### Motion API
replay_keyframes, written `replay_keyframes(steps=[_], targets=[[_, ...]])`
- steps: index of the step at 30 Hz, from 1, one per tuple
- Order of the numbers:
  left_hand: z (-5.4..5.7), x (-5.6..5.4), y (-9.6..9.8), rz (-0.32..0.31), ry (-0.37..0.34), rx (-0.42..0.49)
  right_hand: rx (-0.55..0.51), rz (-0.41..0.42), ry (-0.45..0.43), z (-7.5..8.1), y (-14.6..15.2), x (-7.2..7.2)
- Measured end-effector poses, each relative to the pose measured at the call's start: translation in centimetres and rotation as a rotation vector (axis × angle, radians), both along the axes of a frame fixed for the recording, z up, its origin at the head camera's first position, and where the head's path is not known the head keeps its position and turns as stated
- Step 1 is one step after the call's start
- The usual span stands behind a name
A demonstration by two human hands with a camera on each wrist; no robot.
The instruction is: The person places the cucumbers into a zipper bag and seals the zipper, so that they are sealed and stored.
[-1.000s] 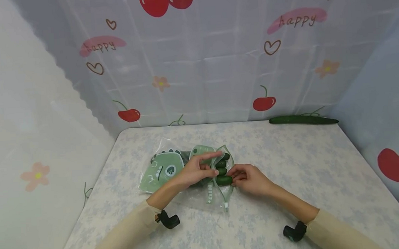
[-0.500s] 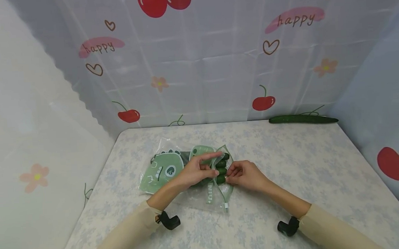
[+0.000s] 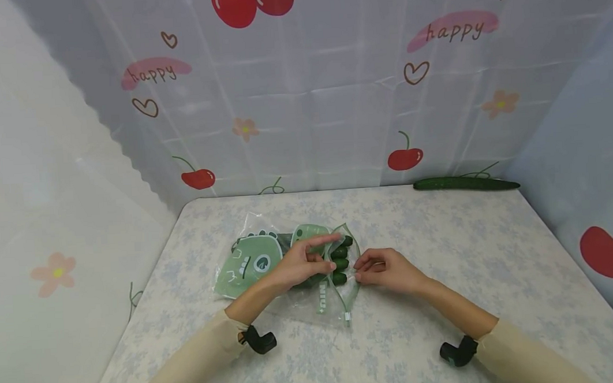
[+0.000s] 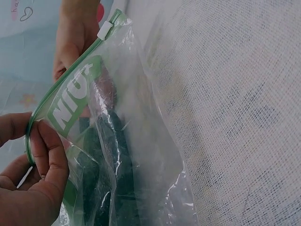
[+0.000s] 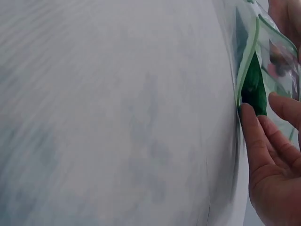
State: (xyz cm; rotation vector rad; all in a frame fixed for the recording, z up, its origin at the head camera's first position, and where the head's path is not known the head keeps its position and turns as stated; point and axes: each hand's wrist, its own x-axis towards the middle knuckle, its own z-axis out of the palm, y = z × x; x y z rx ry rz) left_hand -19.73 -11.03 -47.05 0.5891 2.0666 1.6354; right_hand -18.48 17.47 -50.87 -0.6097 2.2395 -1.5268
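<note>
A clear zip bag (image 3: 323,303) with green cartoon prints and a white slider lies on the table, its mouth facing right. Inside are several dark green cucumbers (image 3: 339,279), their ends showing side by side at the opening. My left hand (image 3: 302,262) pinches the bag's upper lip; in the left wrist view, its thumb and fingers (image 4: 49,150) are on either side of the green zip edge. At the mouth is my right hand (image 3: 391,272), fingertips right by the nearest cucumber's end. In the right wrist view, its fingers (image 5: 256,141) extend to the lower lip, thumb apart.
Another long cucumber (image 3: 464,184) lies at the table's back right edge. The table (image 3: 444,236) has a pale floral cloth. Printed curtains (image 3: 301,99) stand behind and at both sides.
My right hand moved left and the nearest cucumber slid further into the bag; the hand has since drawn back slightly right. My left hand has stayed in place on the bag.
</note>
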Motion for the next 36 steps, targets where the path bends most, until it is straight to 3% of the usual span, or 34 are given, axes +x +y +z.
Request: replay_keyframes(steps=[6, 15, 24, 32, 36], targets=[[0.2, -0.1, -0.1, 0.004, 0.006, -0.012, -0.021, -0.064, -0.036, 0.4, 2.9, -0.7], [0.4, -0.2, -0.4, 0.013, 0.006, -0.022, -0.023, -0.163, -0.021, 0.7, 8.2, -2.8], [0.1, -0.4, -0.5, 0.000, 0.004, -0.005, -0.119, -0.336, -0.153, 0.3, 13.4, -5.6], [0.2, -0.5, -0.3, -0.006, 0.009, -0.008, -0.101, -0.458, -0.166, -0.2, 17.4, -7.7], [0.4, -0.5, -0.3, -0.013, 0.017, -0.013, -0.227, -0.554, -0.216, 0.0, 19.2, -8.7]])
